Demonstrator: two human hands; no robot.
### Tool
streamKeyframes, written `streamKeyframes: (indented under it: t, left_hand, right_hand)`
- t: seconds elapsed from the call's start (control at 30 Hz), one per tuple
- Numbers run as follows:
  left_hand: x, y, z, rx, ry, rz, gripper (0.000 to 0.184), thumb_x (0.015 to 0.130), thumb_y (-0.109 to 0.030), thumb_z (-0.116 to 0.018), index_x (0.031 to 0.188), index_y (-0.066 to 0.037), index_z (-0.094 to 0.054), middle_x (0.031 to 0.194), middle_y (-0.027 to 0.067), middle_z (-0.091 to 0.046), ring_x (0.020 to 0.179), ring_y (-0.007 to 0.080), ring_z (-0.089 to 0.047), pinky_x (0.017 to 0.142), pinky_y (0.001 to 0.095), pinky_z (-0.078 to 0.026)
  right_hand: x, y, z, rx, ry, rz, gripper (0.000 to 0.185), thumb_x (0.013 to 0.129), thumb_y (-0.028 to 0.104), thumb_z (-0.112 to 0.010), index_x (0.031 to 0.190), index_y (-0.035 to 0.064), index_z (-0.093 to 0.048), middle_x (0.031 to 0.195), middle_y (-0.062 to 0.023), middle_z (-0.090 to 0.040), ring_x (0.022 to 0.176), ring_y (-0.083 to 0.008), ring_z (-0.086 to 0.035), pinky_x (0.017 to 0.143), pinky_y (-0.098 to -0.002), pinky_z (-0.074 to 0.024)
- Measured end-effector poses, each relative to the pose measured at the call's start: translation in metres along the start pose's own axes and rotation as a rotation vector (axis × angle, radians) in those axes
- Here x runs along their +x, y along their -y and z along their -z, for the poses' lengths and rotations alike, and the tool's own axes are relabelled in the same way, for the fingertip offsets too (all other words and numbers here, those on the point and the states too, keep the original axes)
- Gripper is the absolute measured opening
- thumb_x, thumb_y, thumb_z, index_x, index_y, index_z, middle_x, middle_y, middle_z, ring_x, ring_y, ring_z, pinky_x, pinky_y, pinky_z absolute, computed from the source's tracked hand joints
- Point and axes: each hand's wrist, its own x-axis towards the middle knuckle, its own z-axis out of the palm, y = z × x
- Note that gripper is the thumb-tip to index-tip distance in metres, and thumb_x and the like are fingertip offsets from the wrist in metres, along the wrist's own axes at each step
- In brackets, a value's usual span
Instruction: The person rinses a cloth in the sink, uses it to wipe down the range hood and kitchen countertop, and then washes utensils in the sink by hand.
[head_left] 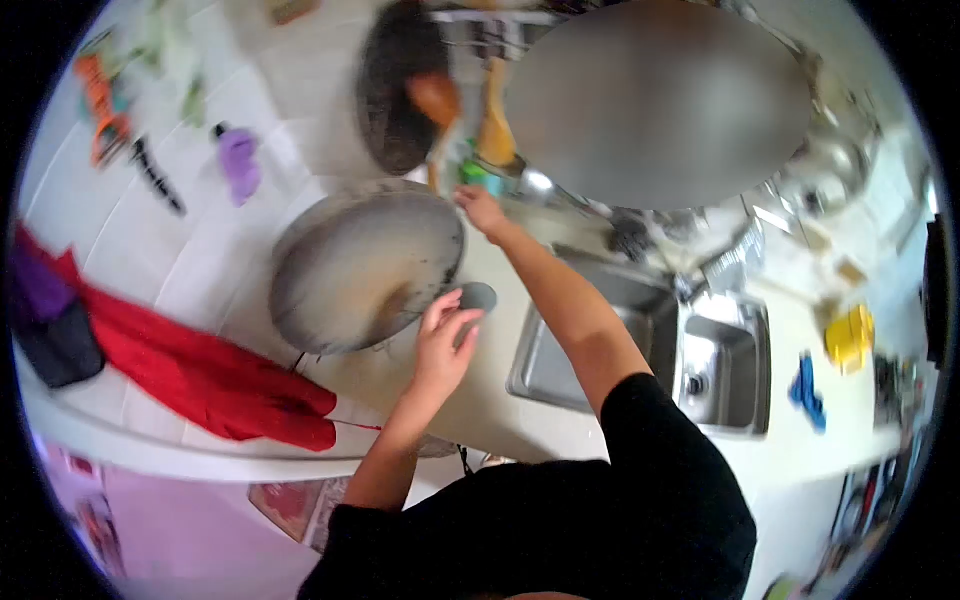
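Observation:
A large grey wok (pixel 350 265) with a browned inside rests tilted against the wall side of the counter. My left hand (pixel 445 345) is beside its lower right rim, fingers apart and curved. A small round grey object (pixel 480 297) lies right by those fingertips; whether they touch it is unclear. My right hand (pixel 482 212) reaches past the wok's upper right edge with its fingers closed. What it holds, if anything, is blurred. Close to it are the handle of a wooden ladle (pixel 436 100), a wooden spatula (pixel 494 125) and a green container (pixel 482 180).
A double steel sink (pixel 590 385) is set in the counter on the right. Above it hangs a large round metal pan or lid (pixel 660 105), and a dark pan (pixel 403 85) is on the wall. Red cloth (pixel 220 370) hangs left; a yellow container (pixel 850 337) and blue object (pixel 807 393) stand right.

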Motion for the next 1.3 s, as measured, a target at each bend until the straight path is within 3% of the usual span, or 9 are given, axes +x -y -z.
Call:
streamKeyframes:
  t: [0.2,0.47,0.53,0.6,0.67,0.8,0.97,1.2,1.3]
  left_hand:
    - [-0.047,0.042,-0.065,-0.313,0.301,0.367,0.025,0.075,0.001,-0.061,0.100,-0.004,-0.060,0.071,-0.0002,-0.047,0.063,0.0088,-0.045,0.061,0.0210,-0.041]
    - [-0.061,0.029,-0.182,-0.478,0.625,0.189,0.026,0.077,0.003,-0.058,0.103,0.000,-0.059,0.069,-0.0005,-0.042,0.059,0.0080,-0.039,0.056,0.0211,-0.039]
    - [-0.048,-0.004,-0.191,-0.325,0.743,0.088,0.040,0.079,-0.001,-0.057,0.118,-0.005,-0.050,0.101,0.0108,-0.048,0.090,0.0191,-0.048,0.075,0.0298,-0.042]
    - [-0.041,-0.052,-0.199,-0.285,0.733,-0.108,0.052,0.079,-0.006,-0.058,0.128,-0.012,-0.041,0.130,0.0186,-0.037,0.120,0.0295,-0.038,0.090,0.0408,-0.039]
    - [-0.044,-0.103,-0.202,0.197,0.866,-0.071,0.062,0.079,-0.017,-0.060,0.134,-0.021,-0.031,0.140,0.0159,-0.008,0.128,0.0349,-0.011,0.095,0.0546,-0.027]
    - [-0.065,-0.105,-0.229,0.452,0.926,-0.026,0.071,0.077,-0.031,-0.063,0.136,-0.027,-0.025,0.144,0.0140,0.012,0.129,0.0458,0.006,0.090,0.0715,-0.015]
    - [-0.107,-0.110,-0.248,0.519,0.771,0.249,0.064,0.077,-0.040,-0.062,0.133,-0.026,-0.033,0.145,0.0169,0.004,0.130,0.0445,0.000,0.091,0.0700,-0.016]
    - [-0.179,-0.140,-0.263,0.486,0.636,0.354,0.058,0.074,-0.038,-0.064,0.126,-0.025,-0.043,0.143,0.0222,-0.002,0.130,0.0441,-0.003,0.094,0.0671,-0.009]
    - [-0.182,-0.154,-0.248,0.276,0.572,0.328,0.052,0.076,-0.033,-0.064,0.123,-0.019,-0.047,0.139,0.0251,-0.017,0.128,0.0395,-0.020,0.097,0.0513,-0.024]
  right_hand:
    - [-0.153,-0.031,0.039,0.029,-0.361,-0.127,0.022,0.083,0.022,-0.053,0.084,0.0037,-0.066,0.079,-0.0095,-0.065,0.073,-0.0197,-0.060,0.069,-0.0313,-0.0455]
    - [-0.366,-0.002,0.148,-0.007,-0.472,-0.370,0.028,0.077,0.027,-0.066,0.066,0.0015,-0.063,0.059,-0.0049,-0.059,0.050,-0.0083,-0.048,0.049,-0.0258,-0.0399]
    - [-0.397,0.012,0.174,0.484,-0.567,-0.264,0.044,0.083,0.037,-0.058,0.061,-0.0009,-0.060,0.059,-0.0034,-0.060,0.053,-0.0080,-0.053,0.050,-0.0240,-0.0412]
    - [-0.431,0.012,0.197,0.444,-0.574,-0.348,0.040,0.082,0.037,-0.058,0.065,0.0018,-0.061,0.061,-0.0070,-0.061,0.055,-0.0150,-0.057,0.051,-0.0287,-0.0432]
    - [-0.465,0.008,0.212,-0.714,-0.409,-0.479,0.027,0.075,0.034,-0.061,0.081,0.0085,-0.063,0.084,-0.0142,-0.063,0.078,-0.0338,-0.058,0.065,-0.0400,-0.0458]
    - [-0.530,-0.028,0.243,-0.255,-0.439,-0.466,0.031,0.074,0.030,-0.063,0.094,0.0077,-0.062,0.099,-0.0149,-0.060,0.090,-0.0318,-0.056,0.077,-0.0395,-0.0447]
    - [-0.629,-0.113,0.358,-0.670,-0.655,-0.601,0.042,0.072,0.022,-0.066,0.110,0.0072,-0.055,0.117,-0.0163,-0.050,0.099,-0.0310,-0.054,0.087,-0.0387,-0.0422]
    - [-0.723,-0.096,0.522,-0.882,-0.603,-0.616,0.031,0.078,0.022,-0.061,0.105,0.0067,-0.060,0.100,-0.0150,-0.061,0.093,-0.0293,-0.057,0.081,-0.0356,-0.0440]
    - [-0.715,-0.045,0.515,-0.149,-0.638,-0.584,0.029,0.083,0.020,-0.058,0.108,0.0043,-0.059,0.099,-0.0097,-0.062,0.093,-0.0191,-0.058,0.078,-0.0287,-0.0452]
